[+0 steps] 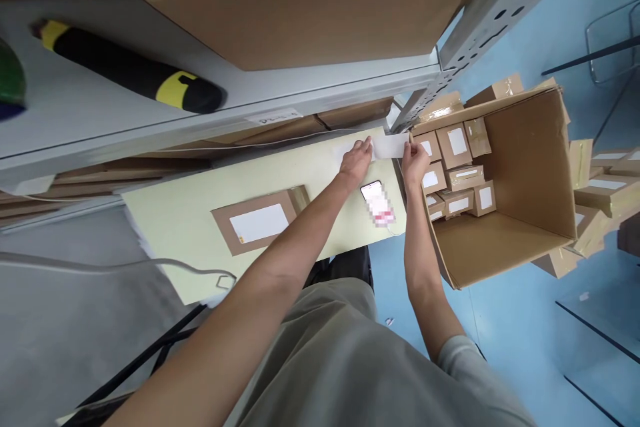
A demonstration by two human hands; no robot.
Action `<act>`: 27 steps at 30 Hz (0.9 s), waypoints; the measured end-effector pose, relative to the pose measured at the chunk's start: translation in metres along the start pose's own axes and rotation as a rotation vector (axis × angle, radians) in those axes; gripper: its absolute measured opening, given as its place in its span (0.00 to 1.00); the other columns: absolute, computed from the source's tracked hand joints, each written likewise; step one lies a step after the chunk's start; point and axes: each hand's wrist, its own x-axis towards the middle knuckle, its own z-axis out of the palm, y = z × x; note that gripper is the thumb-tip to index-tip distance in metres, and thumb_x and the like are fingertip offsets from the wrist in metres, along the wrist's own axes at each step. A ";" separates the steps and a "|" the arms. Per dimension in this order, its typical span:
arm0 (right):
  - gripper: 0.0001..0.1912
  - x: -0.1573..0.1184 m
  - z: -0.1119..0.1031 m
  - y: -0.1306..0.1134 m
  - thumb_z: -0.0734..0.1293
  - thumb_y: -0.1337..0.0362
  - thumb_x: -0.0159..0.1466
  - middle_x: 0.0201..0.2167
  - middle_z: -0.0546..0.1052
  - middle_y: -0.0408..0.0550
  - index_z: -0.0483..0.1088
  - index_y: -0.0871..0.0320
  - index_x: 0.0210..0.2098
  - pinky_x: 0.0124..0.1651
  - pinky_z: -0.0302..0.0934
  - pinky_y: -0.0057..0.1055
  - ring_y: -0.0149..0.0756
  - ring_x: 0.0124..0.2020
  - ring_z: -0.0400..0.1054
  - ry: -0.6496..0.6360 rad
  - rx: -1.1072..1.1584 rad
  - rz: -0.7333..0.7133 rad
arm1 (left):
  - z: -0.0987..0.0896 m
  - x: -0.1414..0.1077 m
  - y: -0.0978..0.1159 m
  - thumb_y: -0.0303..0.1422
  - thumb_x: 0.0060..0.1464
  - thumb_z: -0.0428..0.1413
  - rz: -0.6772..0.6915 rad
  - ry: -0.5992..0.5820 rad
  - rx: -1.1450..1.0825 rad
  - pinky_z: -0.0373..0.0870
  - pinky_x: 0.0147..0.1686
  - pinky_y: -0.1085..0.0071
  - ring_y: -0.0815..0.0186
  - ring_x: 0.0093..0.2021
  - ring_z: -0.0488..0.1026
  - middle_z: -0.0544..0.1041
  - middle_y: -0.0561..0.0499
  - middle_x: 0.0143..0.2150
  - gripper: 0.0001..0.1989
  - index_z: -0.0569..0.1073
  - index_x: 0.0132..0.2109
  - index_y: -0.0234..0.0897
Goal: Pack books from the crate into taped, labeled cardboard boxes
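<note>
A white paper strip (391, 146) lies at the far right end of the pale yellow board (187, 203). My left hand (356, 161) rests on the strip's left part, fingers pressed down close together. The strip's right end is pinched in my right hand (415, 161), beside the edge of a large open carton. Just below my left hand, a phone (378, 203) with a lit screen lies on the board. Farther left on the board sits a brown box (225, 223) with a white label, partly behind my left arm.
The large open carton (527, 147) at the right holds several small labelled boxes (454, 145). More boxes (607, 193) are stacked beyond it. A metal shelf (320, 97) above bears a black and yellow tool (130, 70) and a big carton (300, 7).
</note>
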 end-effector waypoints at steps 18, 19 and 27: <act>0.17 -0.023 -0.003 -0.001 0.65 0.54 0.79 0.37 0.87 0.53 0.79 0.56 0.39 0.52 0.71 0.39 0.46 0.40 0.80 0.029 -0.001 0.036 | 0.006 0.002 -0.003 0.20 0.66 0.49 0.059 0.002 -0.011 0.80 0.70 0.45 0.44 0.84 0.54 0.50 0.41 0.89 0.43 0.55 0.86 0.32; 0.17 -0.019 -0.003 -0.003 0.66 0.54 0.79 0.37 0.86 0.53 0.79 0.56 0.38 0.52 0.71 0.39 0.46 0.40 0.80 0.021 -0.013 0.017 | 0.007 0.002 -0.003 0.20 0.66 0.49 0.057 0.002 -0.023 0.80 0.70 0.44 0.43 0.84 0.54 0.49 0.41 0.90 0.43 0.55 0.86 0.32; 0.16 0.001 0.002 -0.009 0.67 0.54 0.79 0.37 0.86 0.54 0.77 0.54 0.38 0.56 0.71 0.44 0.51 0.47 0.81 -0.016 -0.087 -0.009 | 0.012 0.005 -0.008 0.20 0.69 0.43 0.054 0.027 -0.034 0.78 0.71 0.42 0.43 0.85 0.52 0.45 0.41 0.90 0.40 0.56 0.85 0.30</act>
